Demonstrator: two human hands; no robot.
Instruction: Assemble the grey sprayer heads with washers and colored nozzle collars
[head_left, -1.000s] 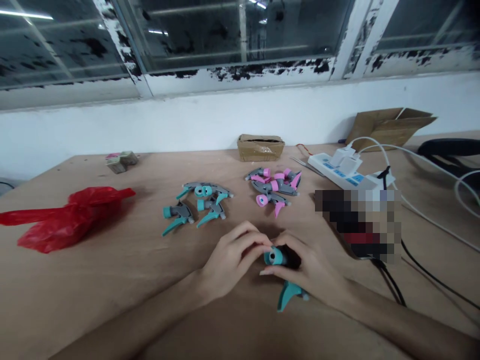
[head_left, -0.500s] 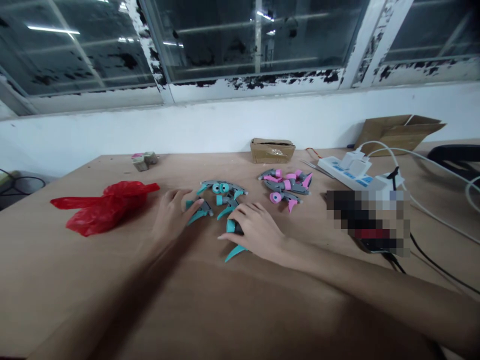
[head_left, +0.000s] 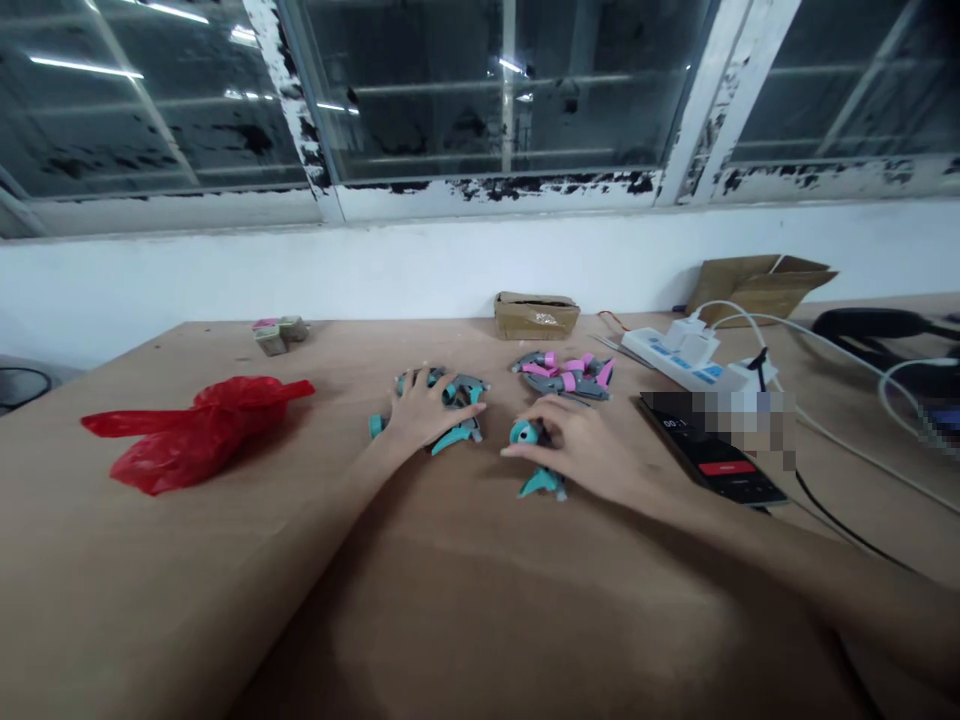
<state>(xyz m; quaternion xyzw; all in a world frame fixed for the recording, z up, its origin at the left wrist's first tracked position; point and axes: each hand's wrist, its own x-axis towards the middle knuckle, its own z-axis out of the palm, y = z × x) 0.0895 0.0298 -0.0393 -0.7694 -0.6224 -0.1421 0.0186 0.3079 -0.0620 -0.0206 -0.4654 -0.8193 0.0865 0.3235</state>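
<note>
Several grey and teal trigger spray heads (head_left: 459, 432) lie in a cluster at mid-table. My left hand (head_left: 420, 408) rests over this cluster with its fingers spread, covering part of it. To the right, my right hand (head_left: 581, 440) is closed around a teal spray head (head_left: 525, 432), whose round teal collar faces me. A teal trigger (head_left: 540, 482) shows below that hand. Just beyond the right hand lie several grey and pink trigger spray heads (head_left: 568, 382), partly hidden by it.
A red plastic bag (head_left: 202, 435) lies at left. Small blocks (head_left: 279, 335), a cardboard box (head_left: 536, 315) and an open carton (head_left: 754, 290) stand along the wall. A power strip (head_left: 671, 357) with cables and a phone (head_left: 709, 455) are at right.
My left hand has moved right, from the cluster's left side onto the teal spray heads. My right hand has moved right with a teal spray head, closer to the pink ones. The view has shifted slightly.
</note>
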